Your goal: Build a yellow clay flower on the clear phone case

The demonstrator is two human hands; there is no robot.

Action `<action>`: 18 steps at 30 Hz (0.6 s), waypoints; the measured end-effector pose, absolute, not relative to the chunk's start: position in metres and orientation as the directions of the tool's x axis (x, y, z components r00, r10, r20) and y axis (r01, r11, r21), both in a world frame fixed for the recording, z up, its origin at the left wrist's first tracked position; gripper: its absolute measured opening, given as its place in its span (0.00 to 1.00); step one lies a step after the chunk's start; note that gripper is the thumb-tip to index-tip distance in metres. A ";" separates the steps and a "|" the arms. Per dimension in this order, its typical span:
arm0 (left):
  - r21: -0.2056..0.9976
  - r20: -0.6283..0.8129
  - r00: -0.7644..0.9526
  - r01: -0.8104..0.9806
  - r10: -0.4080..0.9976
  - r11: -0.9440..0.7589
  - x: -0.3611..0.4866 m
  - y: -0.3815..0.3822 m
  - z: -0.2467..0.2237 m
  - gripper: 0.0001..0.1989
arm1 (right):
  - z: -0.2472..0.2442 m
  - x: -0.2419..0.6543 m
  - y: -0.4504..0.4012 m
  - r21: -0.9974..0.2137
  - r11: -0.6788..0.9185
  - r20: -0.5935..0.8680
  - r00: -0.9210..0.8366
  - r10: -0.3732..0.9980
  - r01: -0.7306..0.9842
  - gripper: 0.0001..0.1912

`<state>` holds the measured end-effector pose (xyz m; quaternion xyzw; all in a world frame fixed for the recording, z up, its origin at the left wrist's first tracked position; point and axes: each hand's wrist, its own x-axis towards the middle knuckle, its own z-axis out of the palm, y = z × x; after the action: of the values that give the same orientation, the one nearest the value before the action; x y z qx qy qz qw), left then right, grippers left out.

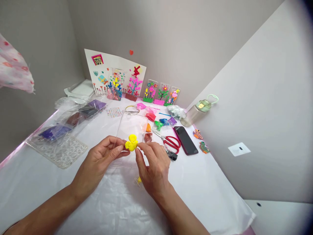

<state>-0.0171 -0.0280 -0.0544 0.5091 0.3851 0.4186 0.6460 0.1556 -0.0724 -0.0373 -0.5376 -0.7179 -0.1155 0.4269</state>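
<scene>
A bright yellow clay flower [131, 143] with rounded petals is held up above the table. My left hand [104, 155] pinches its left side between thumb and fingers. From the right, the thumb and forefinger of my right hand [154, 163] close on the flower's edge. Behind and below it lies a clear plastic case [122, 125], partly hidden by both hands. A small scrap of yellow clay [139, 180] in thin wrapping sits on the cloth beside my right wrist.
Red-handled scissors [171, 143] and a black phone [186, 140] lie to the right, near a bottle [197, 112]. Small coloured clay packets [151, 117] cluster beyond my hands. Plastic bags [73, 119] and a textured clear sheet [60, 151] are left. Decorated panels [162, 94] stand behind.
</scene>
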 end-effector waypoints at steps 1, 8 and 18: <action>0.979 -0.073 0.354 -0.152 0.932 0.135 -0.017 -0.028 -0.054 0.10 | -0.037 0.156 -0.073 -0.297 0.398 0.737 -0.058 0.674 0.868 0.05; 0.965 -0.069 0.371 -0.210 0.926 0.156 -0.017 -0.027 -0.054 0.09 | -0.038 0.155 -0.073 -0.355 0.434 0.747 -0.028 0.664 0.828 0.06; 0.932 -0.079 0.394 -0.297 0.916 0.209 -0.016 -0.026 -0.044 0.06 | -0.029 0.166 -0.060 -0.987 0.027 0.004 0.142 0.990 -0.160 0.18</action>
<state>-0.0158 -0.0258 -0.0444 0.4558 0.3394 0.4336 0.6994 0.1662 -0.0601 -0.0292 -0.4882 -0.4248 0.4984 0.5770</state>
